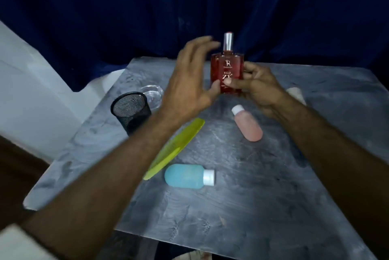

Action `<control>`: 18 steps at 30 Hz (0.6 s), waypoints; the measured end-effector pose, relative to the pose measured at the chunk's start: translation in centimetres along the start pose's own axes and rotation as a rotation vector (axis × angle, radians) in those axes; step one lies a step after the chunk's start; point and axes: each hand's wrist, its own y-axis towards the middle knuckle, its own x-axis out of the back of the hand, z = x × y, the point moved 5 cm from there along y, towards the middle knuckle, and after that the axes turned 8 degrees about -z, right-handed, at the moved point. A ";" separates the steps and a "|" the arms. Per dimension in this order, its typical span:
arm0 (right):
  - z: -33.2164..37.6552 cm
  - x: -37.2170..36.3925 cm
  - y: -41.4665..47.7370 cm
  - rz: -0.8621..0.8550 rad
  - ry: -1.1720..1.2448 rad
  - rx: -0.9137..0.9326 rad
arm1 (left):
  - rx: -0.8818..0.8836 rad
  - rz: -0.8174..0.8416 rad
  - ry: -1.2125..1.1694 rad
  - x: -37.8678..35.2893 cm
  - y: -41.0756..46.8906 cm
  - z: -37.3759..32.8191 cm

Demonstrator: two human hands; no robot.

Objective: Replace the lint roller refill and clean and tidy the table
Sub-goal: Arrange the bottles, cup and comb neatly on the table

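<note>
A red perfume bottle (227, 68) with a silver spray top is held upright above the far middle of the grey table (263, 186). My right hand (255, 89) grips its lower right side. My left hand (189, 82) is beside the bottle on the left, fingers spread, thumb touching the bottle's lower left corner. A pink bottle (248, 123) lies on the table below my right hand. Near the front lie a blue bottle (187, 175) with a white cap and a yellow-green comb (179, 146). No lint roller shows.
A black mesh cup (130, 110) stands at the table's left, with a clear glass dish (152, 95) behind it. A pale object (295, 93) lies partly hidden behind my right wrist. A dark blue curtain (189, 6) hangs behind the table.
</note>
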 end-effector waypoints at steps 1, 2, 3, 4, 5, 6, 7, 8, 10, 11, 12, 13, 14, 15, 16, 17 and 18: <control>-0.6 -0.6 0.3 -0.035 -0.007 0.011 | 0.238 -0.107 -0.120 -0.2 -1.4 1.4; -1.2 -1.3 0.6 -0.056 -0.020 0.024 | 0.452 -0.154 -0.203 -0.8 -2.9 2.6; -1.9 -2.2 1.0 -0.066 -0.034 0.037 | 0.609 -0.160 -0.266 -1.6 -4.2 3.4; -2.7 -3.1 1.3 -0.065 -0.050 0.050 | 0.693 -0.157 -0.307 -2.3 -5.1 3.8; -3.4 -4.1 1.8 -0.053 -0.077 0.064 | 0.720 -0.163 -0.323 -2.7 -5.8 4.1; -4.0 -5.0 2.2 -0.040 -0.109 0.076 | 0.720 -0.173 -0.318 -3.0 -6.3 4.5; -4.7 -5.7 2.6 -0.031 -0.141 0.080 | 0.722 -0.182 -0.313 -3.2 -6.7 5.0; -5.3 -6.4 3.0 -0.021 -0.166 0.081 | 0.744 -0.191 -0.311 -3.3 -7.0 5.6; -6.1 -7.4 3.6 -0.008 -0.214 0.086 | 0.796 -0.215 -0.310 -3.3 -7.6 7.0; -6.4 -7.9 3.9 -0.007 -0.241 0.090 | 0.807 -0.231 -0.314 -3.3 -7.9 7.6; -6.6 -8.4 4.1 -0.010 -0.258 0.095 | 0.806 -0.246 -0.319 -3.3 -8.1 8.1; -6.8 -8.7 4.4 -0.013 -0.268 0.097 | 0.801 -0.254 -0.330 -3.4 -8.2 8.5; -6.9 -9.1 4.8 -0.014 -0.273 0.093 | 0.801 -0.254 -0.352 -3.7 -8.3 8.9; -7.1 -9.4 5.2 -0.014 -0.276 0.084 | 0.816 -0.242 -0.367 -3.8 -8.3 9.2; -7.2 -9.6 5.6 -0.012 -0.276 0.071 | 0.846 -0.224 -0.375 -3.8 -8.2 9.5; -7.3 -9.8 5.9 -0.008 -0.274 0.060 | 0.877 -0.204 -0.371 -3.8 -8.2 9.9; -7.3 -9.9 6.3 -0.003 -0.272 0.051 | 0.892 -0.186 -0.363 -3.8 -8.1 10.1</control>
